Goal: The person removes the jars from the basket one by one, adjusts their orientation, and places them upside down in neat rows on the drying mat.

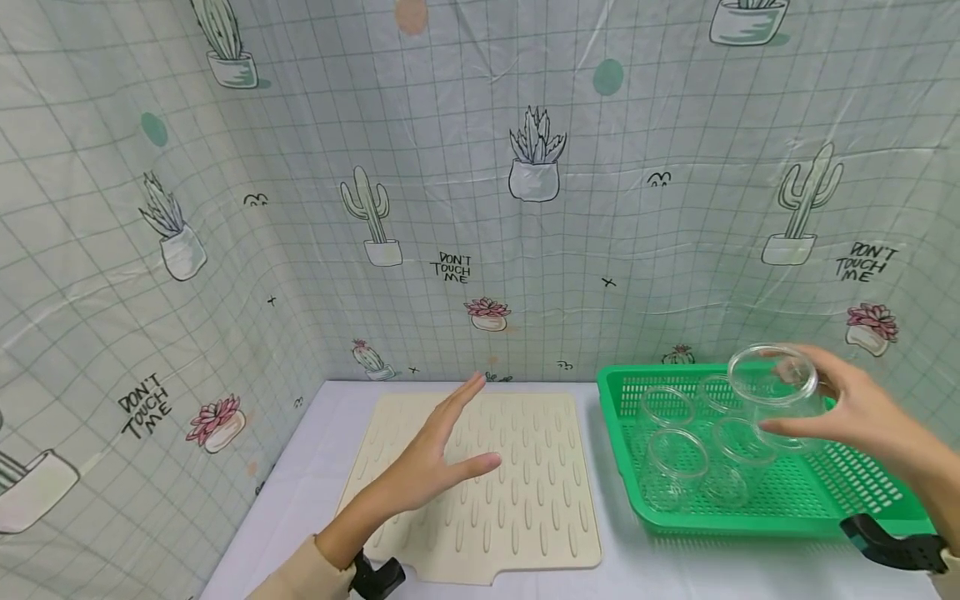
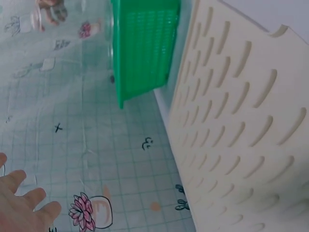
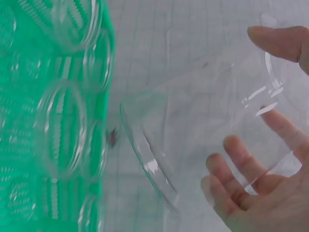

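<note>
R hand grips a clear cup, raised over the back-right part of the green basket in the head view. Thumb is on the near side of the wall, fingers curled round the far side & visible thru it; cup sits btwn them. In the R wrist view thumb is at the top, fingers below, w/ the cup's far end sticking out past the fingertips toward the basket side. One round end faces up at the head cam; can't tell if it's rim or base.

4 more cups stand close together in the L half of the basket, L of the held one; can't tell if they touch.

L hand is over the beige mat, fingers extended, thumb spread wide, grasp released; well apart from the cup. Mat lies L of the basket w/ a narrow strip of white table btwn. Mat has rows of short raised ridges. Behind: gridded curtain w/ cactus prints & "DON'T TOUCH ME" lettering. Black strap on L wrist.
</note>
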A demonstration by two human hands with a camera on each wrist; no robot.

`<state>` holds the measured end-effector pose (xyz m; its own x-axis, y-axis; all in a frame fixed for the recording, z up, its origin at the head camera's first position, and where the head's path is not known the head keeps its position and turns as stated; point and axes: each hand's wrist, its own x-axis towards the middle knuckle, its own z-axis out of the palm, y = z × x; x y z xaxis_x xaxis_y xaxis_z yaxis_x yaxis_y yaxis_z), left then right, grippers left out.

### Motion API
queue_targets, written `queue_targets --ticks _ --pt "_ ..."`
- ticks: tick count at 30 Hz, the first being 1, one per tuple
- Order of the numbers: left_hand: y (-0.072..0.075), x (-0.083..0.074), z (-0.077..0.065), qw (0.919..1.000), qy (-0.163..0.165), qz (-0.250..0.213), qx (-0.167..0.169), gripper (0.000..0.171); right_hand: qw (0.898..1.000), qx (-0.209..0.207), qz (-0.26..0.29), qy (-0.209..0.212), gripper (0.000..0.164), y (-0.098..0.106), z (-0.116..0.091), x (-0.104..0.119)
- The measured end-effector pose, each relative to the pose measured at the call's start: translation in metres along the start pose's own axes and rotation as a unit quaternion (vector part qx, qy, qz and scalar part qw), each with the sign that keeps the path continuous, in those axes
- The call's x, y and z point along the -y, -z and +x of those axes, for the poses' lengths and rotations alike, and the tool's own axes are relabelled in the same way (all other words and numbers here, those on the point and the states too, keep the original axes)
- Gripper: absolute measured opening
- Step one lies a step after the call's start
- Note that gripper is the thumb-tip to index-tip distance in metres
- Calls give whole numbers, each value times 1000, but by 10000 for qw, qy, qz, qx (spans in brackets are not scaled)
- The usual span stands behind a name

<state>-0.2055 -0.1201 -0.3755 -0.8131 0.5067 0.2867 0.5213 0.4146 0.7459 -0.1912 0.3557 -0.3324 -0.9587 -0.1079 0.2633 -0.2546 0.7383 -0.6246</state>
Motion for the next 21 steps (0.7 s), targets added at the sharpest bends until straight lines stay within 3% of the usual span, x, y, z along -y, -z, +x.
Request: queue_targets --ticks 10,17,21 --pt "-5 -11 19 10000 -26 56 -54 86 9991 49 -70 418 89 -21 9 38" --pt "-10 -14 27 9995 -36 -318 -69 86 9954 -5 -224 927 87 -45 12 60" --pt "-10 -27 27 9989 -113 -449 -46 84 9934 51 -266 1118 86 -56 14 73"
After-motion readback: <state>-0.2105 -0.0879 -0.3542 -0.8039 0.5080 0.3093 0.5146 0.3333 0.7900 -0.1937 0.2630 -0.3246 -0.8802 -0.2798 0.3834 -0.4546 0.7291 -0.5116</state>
